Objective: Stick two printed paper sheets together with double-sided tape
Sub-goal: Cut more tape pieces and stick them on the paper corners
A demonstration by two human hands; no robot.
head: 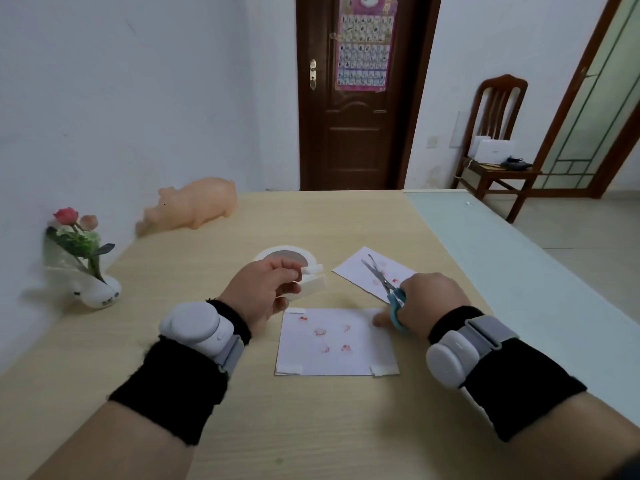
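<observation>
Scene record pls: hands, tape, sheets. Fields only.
left hand: grips tape roll, pinches its loose end
right hand: holds scissors, blades over far sheet
near sheet: flat on table, tape strips at both near corners
far sheet: flat, apart from near sheet

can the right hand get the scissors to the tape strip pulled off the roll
Probably yes: the right hand grips the scissors, blades pointing toward the tape strip the left hand holds out, with only bare table between them.
</observation>
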